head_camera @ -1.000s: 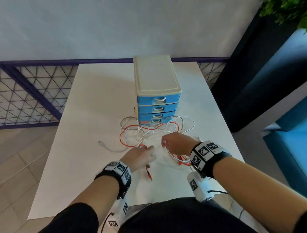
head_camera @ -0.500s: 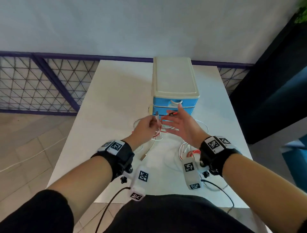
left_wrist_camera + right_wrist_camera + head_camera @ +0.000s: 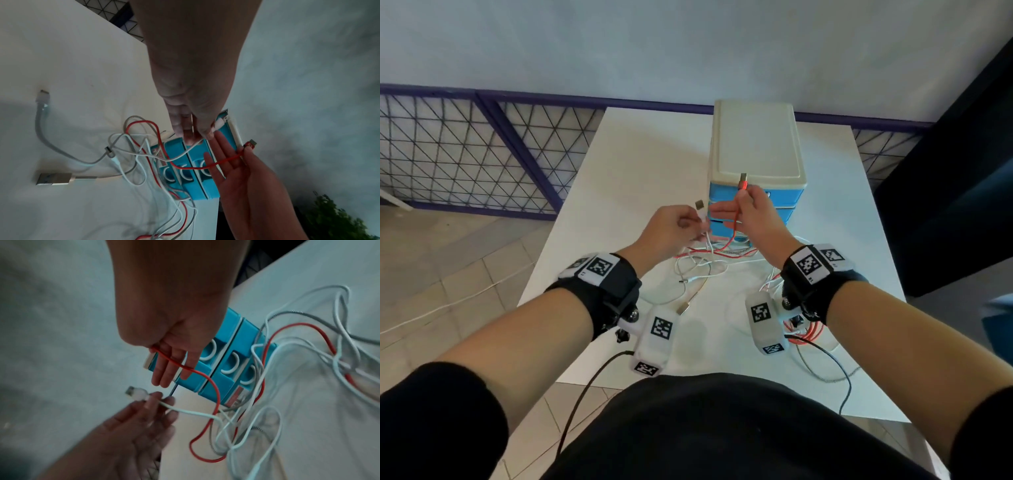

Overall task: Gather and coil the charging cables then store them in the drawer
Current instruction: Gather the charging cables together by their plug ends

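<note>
Left hand (image 3: 666, 233) pinches thin white charging cable (image 3: 702, 224) by its plug; right hand (image 3: 753, 214) pinches red charging cable (image 3: 736, 219). Remaining cables tangled on white counter (image 3: 619, 164). Blue plastic drawer unit (image 3: 756, 154) closed; nothing coiled or stored.

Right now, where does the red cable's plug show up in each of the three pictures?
Head: red plug upper centre, pinched by the right hand.
Left wrist: red plug right of centre.
Right wrist: not visible; only red cord crossing the fingers.
Shared landmark: blue drawer unit.
</note>
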### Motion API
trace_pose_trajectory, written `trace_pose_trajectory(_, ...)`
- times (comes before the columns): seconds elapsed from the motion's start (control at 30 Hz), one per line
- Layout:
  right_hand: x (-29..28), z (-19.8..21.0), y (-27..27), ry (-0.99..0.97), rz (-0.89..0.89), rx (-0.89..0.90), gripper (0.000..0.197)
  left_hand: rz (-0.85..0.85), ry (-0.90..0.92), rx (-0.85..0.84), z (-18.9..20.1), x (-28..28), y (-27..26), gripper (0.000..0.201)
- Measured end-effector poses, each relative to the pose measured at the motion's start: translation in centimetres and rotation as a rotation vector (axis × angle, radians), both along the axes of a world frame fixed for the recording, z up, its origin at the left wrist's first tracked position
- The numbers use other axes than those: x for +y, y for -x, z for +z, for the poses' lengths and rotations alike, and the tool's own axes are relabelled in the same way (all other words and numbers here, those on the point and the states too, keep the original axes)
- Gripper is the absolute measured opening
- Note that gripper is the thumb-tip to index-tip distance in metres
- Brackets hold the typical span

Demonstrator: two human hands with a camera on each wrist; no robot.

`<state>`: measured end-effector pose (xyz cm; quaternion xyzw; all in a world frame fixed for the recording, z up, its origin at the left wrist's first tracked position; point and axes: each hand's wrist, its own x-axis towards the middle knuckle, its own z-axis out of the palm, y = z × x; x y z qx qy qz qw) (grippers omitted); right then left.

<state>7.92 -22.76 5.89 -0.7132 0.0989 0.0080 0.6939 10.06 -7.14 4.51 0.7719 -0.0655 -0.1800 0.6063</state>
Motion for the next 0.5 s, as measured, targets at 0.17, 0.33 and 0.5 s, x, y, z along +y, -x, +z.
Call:
trace_pose_trajectory(0.17, 0.6, 0.1, 0.2, 0.18, 0.153, -0.012, 0.019, -0.025, -0.053, -0.112, 1.3, 0.2, -0.8, 0.006)
trace_pose_trajectory(0.33, 1.2, 0.0, -0.1, 0.261, 0.163, -0.002, 0.009, -0.019, -0.021, -0.119, 2.6, -0.4, -0.9, 0.017)
trace_pose_trajectory(0.5, 0.5, 0.0, -0.7, 0.315, 0.192, 0.024, 0.021, 0.049, -0.015, -0.054, 2.4, 0.9, -1.1, 0.024)
